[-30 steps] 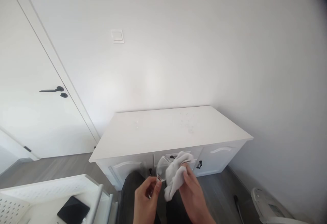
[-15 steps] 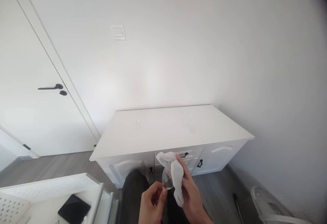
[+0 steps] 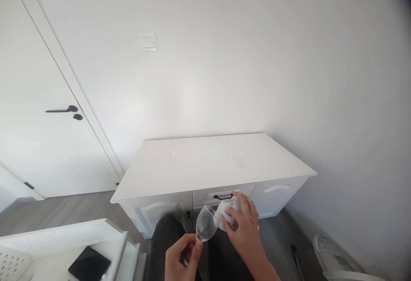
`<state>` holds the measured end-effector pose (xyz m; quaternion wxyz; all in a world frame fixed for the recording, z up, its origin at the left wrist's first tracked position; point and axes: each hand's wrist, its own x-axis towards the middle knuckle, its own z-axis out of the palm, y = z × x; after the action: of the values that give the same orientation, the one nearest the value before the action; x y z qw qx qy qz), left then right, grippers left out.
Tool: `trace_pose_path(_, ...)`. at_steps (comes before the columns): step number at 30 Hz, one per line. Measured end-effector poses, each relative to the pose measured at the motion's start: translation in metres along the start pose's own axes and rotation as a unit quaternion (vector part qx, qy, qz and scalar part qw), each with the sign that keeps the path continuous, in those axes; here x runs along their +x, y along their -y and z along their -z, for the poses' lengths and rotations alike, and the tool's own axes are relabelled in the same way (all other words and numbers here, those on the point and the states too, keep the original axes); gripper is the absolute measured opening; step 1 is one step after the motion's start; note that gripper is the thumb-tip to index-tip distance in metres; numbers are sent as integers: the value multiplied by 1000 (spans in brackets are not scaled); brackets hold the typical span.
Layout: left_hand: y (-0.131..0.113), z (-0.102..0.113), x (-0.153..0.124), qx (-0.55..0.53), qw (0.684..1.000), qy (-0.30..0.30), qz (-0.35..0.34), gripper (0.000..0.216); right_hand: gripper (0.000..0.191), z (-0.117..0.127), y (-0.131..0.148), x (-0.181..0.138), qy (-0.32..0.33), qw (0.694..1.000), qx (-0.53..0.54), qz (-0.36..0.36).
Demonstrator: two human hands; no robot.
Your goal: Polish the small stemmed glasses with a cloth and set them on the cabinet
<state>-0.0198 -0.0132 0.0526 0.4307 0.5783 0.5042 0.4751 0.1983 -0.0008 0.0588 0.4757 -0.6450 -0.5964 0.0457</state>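
A clear wine glass (image 3: 206, 225) leans slightly to the right above my lap. My left hand (image 3: 183, 253) pinches it by the stem just under the bowl. Bunched in the fingers of my right hand (image 3: 244, 225) is a white cloth (image 3: 224, 213), right beside the glass's rim. Whether the cloth touches the rim I cannot tell. Part of the cloth is hidden behind my right fingers. Both hands are in front of the white cabinet (image 3: 192, 167), below its top edge.
Wet-looking spots mark the cabinet top. At lower left is a white cart (image 3: 109, 236) holding a flat black object (image 3: 90, 264). A white appliance (image 3: 334, 253) stands on the floor at lower right. A door with a black handle (image 3: 62, 110) is on the left.
My right hand and the cloth have moved off the glass to the right, and the cloth is now more bunched up. My left hand has shifted slightly left with the glass, whose bowl is now uncovered.
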Motion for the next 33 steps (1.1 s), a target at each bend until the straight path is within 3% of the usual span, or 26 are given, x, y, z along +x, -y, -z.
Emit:
trace_pose_path(1, -1, -2, -1, 2, 1000, -2, -1, 44, 11, 0, -1, 1, 22, 999, 34, -15)
trace_pose_path(3, -2, -4, -1, 5, 1000, -8, -1, 45, 17, -3, -5, 3, 54, 979, 154, -118)
trace_pose_path(6, 0, -5, 1, 4, 1000, -20, 0, 46, 32, -12, -4, -1, 79, 900, 316, -290)
trace_pose_path(8, 4, -6, 3, -25, 999, -10, 16, 48, 37, -17, 3, -7, 112, 849, 389, -341)
trace_pose_path(9, 6, -6, 4, -54, 998, 3, 30, 49, 37, -19, 9, -11, 131, 816, 439, -352)
trace_pose_path(12, 14, -7, 8, -161, 983, 50, 69, 52, 21, -20, 30, -19, 187, 680, 614, -355)
trace_pose_path(13, 17, -8, 9, -191, 976, 64, 80, 52, 14, -20, 37, -20, 200, 652, 645, -345)
trace_pose_path(15, 21, -7, 12, -237, 961, 89, 108, 50, 19, -17, 46, -21, 221, 641, 659, -327)
trace_pose_path(18, 26, -2, 16, -270, 944, 123, 142, 48, 36, -15, 49, -20, 237, 654, 656, -292)
trace_pose_path(23, 30, 6, 18, -282, 932, 177, 144, 48, 8, -23, 32, -19, 222, 766, 570, -196)
trace_pose_path(25, 31, 7, 17, -300, 921, 191, 160, 49, 12, -28, 23, -23, 210, 784, 555, -182)
trace_pose_path(28, 29, 9, 18, -301, 926, 172, 149, 47, 14, -31, 18, -30, 214, 769, 571, -192)
trace_pose_path(31, 22, 14, 19, -253, 954, 129, 95, 46, 3, -28, 22, -32, 195, 712, 631, -238)
trace_pose_path(33, 16, 18, 17, -221, 963, 131, 77, 47, 19, -24, 25, -29, 190, 675, 654, -284)
